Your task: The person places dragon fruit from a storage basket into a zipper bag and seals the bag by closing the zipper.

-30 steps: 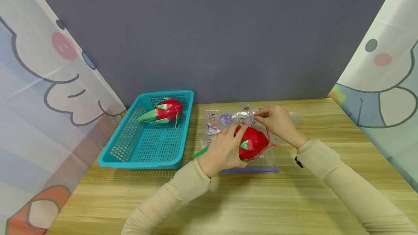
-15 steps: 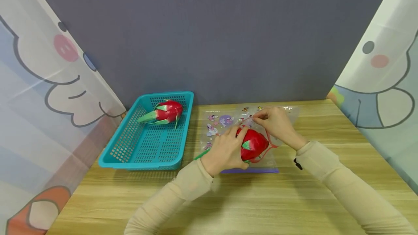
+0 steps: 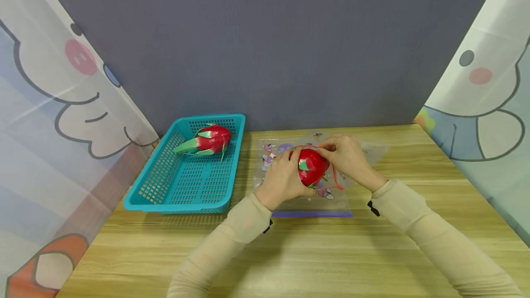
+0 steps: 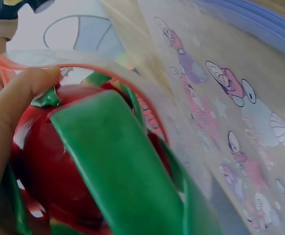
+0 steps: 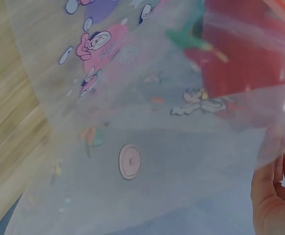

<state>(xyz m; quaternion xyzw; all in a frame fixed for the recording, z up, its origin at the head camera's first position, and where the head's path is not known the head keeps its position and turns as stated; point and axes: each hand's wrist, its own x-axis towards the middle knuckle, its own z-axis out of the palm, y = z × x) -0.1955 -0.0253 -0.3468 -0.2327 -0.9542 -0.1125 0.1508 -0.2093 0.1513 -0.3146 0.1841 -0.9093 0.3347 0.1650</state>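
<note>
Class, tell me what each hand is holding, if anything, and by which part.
The left hand grips a red dragon fruit around its rounded body. The right hand pinches a clear printed bag by its red edge.

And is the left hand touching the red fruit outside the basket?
Touching: the head view shows the left hand curled around one side of the red fruit, with no gap between.

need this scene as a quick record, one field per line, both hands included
left hand: grips red fruit
right hand: pinches rim of red-edged bag
fruit position: at that bag's mouth, depth inside unclear
table: purple-edged bag lying beneath the hands
basket: blue, holds second fruit
</note>
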